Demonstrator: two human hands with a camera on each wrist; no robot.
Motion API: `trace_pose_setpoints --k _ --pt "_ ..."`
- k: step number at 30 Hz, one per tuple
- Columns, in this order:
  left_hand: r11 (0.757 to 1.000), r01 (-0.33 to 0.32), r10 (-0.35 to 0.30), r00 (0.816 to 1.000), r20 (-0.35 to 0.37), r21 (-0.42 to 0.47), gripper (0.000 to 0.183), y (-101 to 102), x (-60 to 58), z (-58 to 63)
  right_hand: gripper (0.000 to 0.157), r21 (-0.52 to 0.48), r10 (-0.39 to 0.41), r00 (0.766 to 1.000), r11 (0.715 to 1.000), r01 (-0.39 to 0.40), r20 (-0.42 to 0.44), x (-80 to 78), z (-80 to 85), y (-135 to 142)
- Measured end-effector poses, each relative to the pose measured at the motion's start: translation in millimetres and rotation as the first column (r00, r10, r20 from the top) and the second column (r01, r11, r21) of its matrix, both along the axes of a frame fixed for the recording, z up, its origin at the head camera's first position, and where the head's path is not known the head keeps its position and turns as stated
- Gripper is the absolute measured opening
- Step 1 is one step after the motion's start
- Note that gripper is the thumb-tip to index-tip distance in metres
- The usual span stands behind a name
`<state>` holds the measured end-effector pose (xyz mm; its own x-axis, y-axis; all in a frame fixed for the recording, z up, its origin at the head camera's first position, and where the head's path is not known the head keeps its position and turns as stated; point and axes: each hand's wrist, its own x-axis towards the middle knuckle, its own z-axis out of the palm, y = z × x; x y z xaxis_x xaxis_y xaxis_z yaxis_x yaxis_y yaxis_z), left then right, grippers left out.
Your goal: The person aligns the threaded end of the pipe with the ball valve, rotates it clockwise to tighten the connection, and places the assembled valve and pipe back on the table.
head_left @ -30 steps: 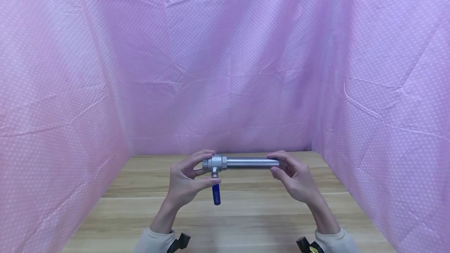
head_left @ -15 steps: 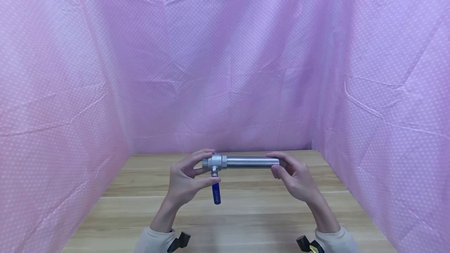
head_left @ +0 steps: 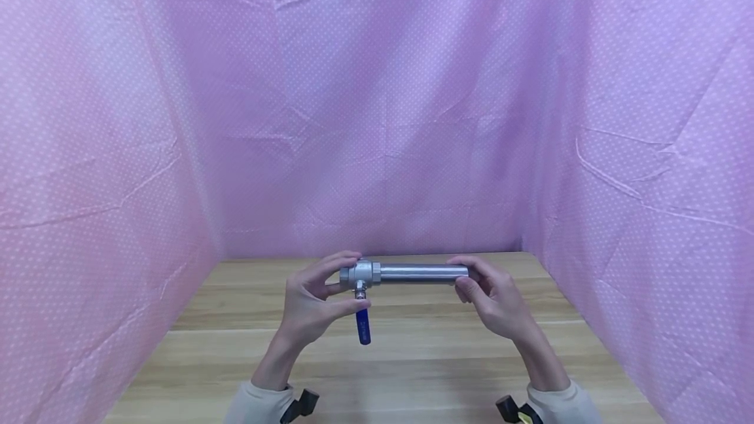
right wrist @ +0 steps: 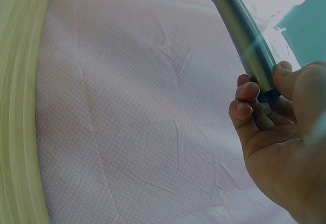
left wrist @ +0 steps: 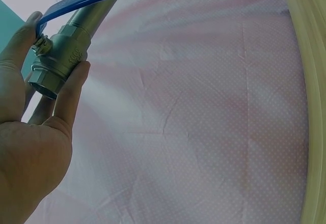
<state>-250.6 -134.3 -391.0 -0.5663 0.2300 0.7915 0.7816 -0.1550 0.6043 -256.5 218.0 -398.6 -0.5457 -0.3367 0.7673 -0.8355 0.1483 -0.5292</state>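
Note:
A steel ball valve [head_left: 362,273] with a blue lever handle [head_left: 363,327] is held level in front of me, joined to a smooth steel pipe [head_left: 424,273] that runs to the right. My left hand [head_left: 311,306] grips the valve body, its thumb lying against the top of the lever. In the left wrist view the valve's open hexagonal end [left wrist: 47,84] faces the palm. With thumb and fingers my right hand [head_left: 497,300] pinches the pipe's far right end. The right wrist view shows that dark pipe end [right wrist: 268,95] between thumb and fingertips.
Below the hands lies a light wood tabletop [head_left: 400,371]. Pink dotted cloth [head_left: 377,116] hangs behind it and along both sides. Dark camera mounts [head_left: 307,402] are strapped at both wrists.
The valve and pipe stay almost in place between both hands. My right fingers shift slightly at the pipe end, with a lower fingertip now showing beneath the thumb.

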Motion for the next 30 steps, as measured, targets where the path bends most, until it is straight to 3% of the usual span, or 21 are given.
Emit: trace_pose_setpoints --k 6,10,15,21,26,30 --pt "1.000 -0.006 0.006 1.000 0.003 -0.003 0.071 -2 -2.8 -2.1 0.036 0.006 -0.034 0.999 0.999 0.034 0.014 -1.0 1.0 -1" --pt "0.999 -0.041 0.042 0.998 0.036 -0.027 0.070 -5 -8.1 -7.1 0.038 0.006 -0.035 0.999 0.999 0.034 0.033 -3.2 -1.3 -2" --pt "0.996 -0.069 0.075 0.992 0.098 -0.063 0.068 -8 -16.2 -13.2 0.043 0.035 -0.042 0.998 0.999 0.041 0.053 -7.1 -6.6 -2" --pt "0.992 -0.058 0.080 0.976 0.204 -0.112 0.067 -9 -23.5 -18.2 0.041 0.090 -0.095 0.993 0.992 0.089 0.072 -15.2 -12.9 -2" --pt "0.990 -0.009 0.056 0.938 0.341 -0.138 0.067 -10 -33.3 -26.5 0.037 0.118 -0.106 0.988 0.989 0.092 0.114 -24.5 -21.8 -2" --pt "0.986 0.024 0.060 0.876 0.478 -0.167 0.070 -11 -42.1 -39.6 0.035 0.161 -0.140 0.972 0.981 0.110 0.189 -31.0 -31.2 -2"
